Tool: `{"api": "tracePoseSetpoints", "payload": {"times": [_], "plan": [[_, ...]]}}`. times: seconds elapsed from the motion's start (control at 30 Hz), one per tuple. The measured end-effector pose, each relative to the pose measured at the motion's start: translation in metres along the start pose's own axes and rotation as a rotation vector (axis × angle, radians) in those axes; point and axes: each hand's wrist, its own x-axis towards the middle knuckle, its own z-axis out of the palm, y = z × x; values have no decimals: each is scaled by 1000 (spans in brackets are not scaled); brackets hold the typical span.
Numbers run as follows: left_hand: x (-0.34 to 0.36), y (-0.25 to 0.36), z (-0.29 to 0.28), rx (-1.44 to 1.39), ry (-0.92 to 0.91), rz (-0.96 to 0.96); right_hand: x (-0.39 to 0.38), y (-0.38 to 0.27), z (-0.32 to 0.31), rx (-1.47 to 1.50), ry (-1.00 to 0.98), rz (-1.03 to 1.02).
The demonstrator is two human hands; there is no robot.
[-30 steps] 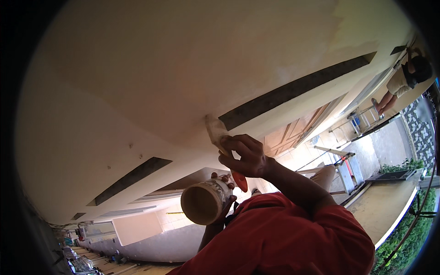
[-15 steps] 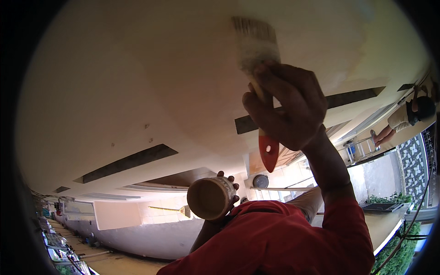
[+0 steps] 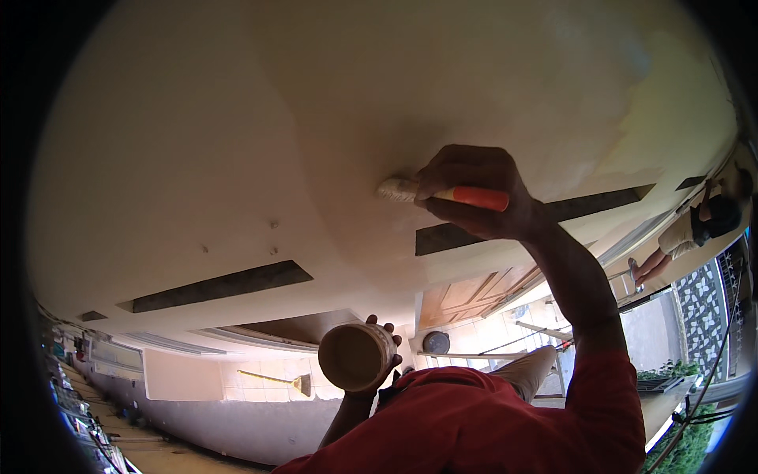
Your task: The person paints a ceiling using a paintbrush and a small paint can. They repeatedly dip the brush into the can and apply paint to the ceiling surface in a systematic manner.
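My right hand (image 3: 474, 178) is closed around a paintbrush (image 3: 483, 197) with an orange-red handle. The brush lies nearly sideways, its pale bristles to the left and against, or very close to, the large cream-coloured wall surface (image 3: 197, 158). A darker, damp-looking patch spreads around the bristles. Lower down, my left hand (image 3: 392, 341) grips a round, open tub (image 3: 348, 358), fingers wrapped around its right side. The tub's mouth faces the view, and its inside is a plain beige; how much paint it contains I cannot tell.
Dark slots (image 3: 225, 286) cut the wall left and right. Below are a wooden door (image 3: 474, 296), a round dark bucket (image 3: 436, 342), a yellow-handled broom (image 3: 300, 385) and wooden poles. At far right another person (image 3: 695, 225) stands on a ladder. Plants (image 3: 671, 370) and a cable are lower right.
My right hand has come down, and the brush has swung from bristles-up to bristles-left. My left hand still holds the tub, in nearly the same place.
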Motion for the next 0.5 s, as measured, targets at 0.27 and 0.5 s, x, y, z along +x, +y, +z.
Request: {"api": "tracePoseSetpoints", "payload": {"times": [0.27, 0.5], "plan": [[3, -7, 3, -47, -52, -17, 100, -34, -129, -353, 301, -313], [3, -4, -4, -84, -72, -46, 97, -37, -69, -1071, 273, -540]]}}
